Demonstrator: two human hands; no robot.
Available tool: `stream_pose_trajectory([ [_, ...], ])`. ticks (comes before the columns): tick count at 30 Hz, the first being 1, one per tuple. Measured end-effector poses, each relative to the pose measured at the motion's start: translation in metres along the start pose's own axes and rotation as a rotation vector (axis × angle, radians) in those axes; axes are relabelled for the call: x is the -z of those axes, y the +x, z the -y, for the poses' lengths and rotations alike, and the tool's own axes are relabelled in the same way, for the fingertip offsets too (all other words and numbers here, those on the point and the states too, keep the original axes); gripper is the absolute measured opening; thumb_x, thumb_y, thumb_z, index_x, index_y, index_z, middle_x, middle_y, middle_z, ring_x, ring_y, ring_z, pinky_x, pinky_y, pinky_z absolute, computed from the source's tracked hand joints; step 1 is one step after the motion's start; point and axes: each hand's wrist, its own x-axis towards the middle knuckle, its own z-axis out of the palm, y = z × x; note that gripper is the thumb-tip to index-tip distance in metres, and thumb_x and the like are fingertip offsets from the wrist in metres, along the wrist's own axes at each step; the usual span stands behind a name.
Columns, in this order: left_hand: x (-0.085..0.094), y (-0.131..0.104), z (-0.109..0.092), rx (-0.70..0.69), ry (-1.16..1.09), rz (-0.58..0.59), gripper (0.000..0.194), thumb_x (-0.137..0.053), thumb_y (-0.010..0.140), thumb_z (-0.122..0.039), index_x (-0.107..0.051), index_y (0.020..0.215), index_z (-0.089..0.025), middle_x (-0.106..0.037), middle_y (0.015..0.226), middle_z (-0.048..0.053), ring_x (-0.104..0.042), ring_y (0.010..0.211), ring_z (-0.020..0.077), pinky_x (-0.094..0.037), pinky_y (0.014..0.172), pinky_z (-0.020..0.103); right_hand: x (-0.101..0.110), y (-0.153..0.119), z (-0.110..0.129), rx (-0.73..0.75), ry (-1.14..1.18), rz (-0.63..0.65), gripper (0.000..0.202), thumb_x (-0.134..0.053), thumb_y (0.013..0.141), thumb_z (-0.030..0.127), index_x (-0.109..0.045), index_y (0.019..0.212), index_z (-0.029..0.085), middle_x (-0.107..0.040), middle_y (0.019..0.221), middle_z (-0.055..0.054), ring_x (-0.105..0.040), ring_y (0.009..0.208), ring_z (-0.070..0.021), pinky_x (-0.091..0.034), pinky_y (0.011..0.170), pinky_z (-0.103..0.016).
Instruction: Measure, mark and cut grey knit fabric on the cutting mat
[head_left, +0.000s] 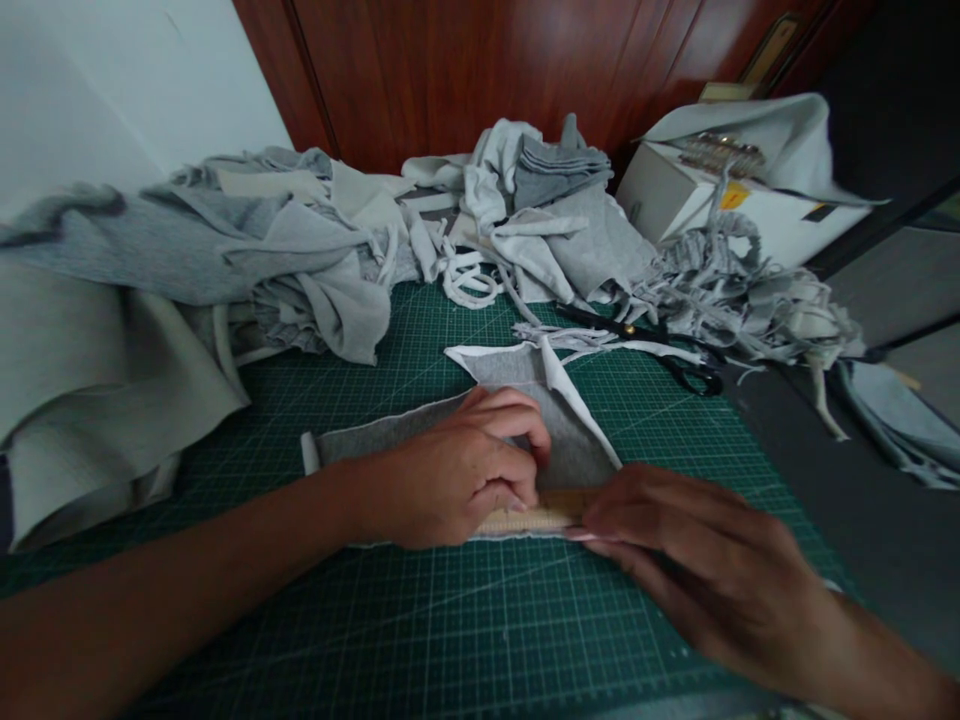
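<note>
A piece of grey knit cloth (575,433) with curling white edges is spread on the green cutting mat (480,630). Along its near edge lies a wooden ruler (551,512). My left hand (457,470) presses down on the ruler and cloth, fingers curled and thumb near the ruler's edge. At the ruler's right end is my right hand (690,560), its fingers closed together and covering that end. A thin pinkish sliver shows under the right fingertips by the cloth edge; whether it is a held thing or a fingertip is unclear.
Black scissors (630,330) lie beyond the cloth among thin fabric strips. Heaps of grey fabric (300,230) line the back and left. A white box (675,200) stands at the back right beside tangled scraps (757,290). Behind is a reddish wooden door (465,70).
</note>
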Motion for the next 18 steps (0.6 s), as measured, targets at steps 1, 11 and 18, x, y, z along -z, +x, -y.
stream_pose_trajectory([
  [1,0.0,0.0,0.0,0.002,0.002,0.006,0.024,-0.058,0.094,-0.007,-0.072,0.08,-0.02,-0.065,0.113,0.006,-0.052,0.122,0.0214,-0.037,0.113,0.042,-0.005,0.004,0.0,0.034,0.011,0.011,0.016,-0.058,0.101,0.006,-0.067,0.109,0.016,-0.075,0.093,-0.007,-0.073,0.084,-0.0187,-0.061,0.072,-0.031],
  [11,0.0,-0.001,0.0,-0.02,0.021,-0.012,0.023,-0.061,0.09,-0.005,-0.072,0.078,-0.021,-0.067,0.114,0.005,-0.053,0.122,0.0223,-0.038,0.116,0.043,-0.01,0.014,-0.006,0.14,-0.01,0.068,0.023,-0.054,0.101,0.005,-0.071,0.115,0.014,-0.075,0.09,-0.007,-0.072,0.083,-0.018,-0.059,0.069,-0.029],
  [18,0.0,0.0,-0.001,-0.011,0.0,0.0,0.024,-0.058,0.094,-0.007,-0.071,0.079,-0.02,-0.067,0.111,0.006,-0.054,0.12,0.0221,-0.037,0.116,0.044,0.001,0.001,-0.011,0.121,-0.048,0.051,0.023,-0.052,0.101,0.004,-0.07,0.112,0.014,-0.075,0.089,-0.008,-0.072,0.082,-0.018,-0.06,0.068,-0.03],
])
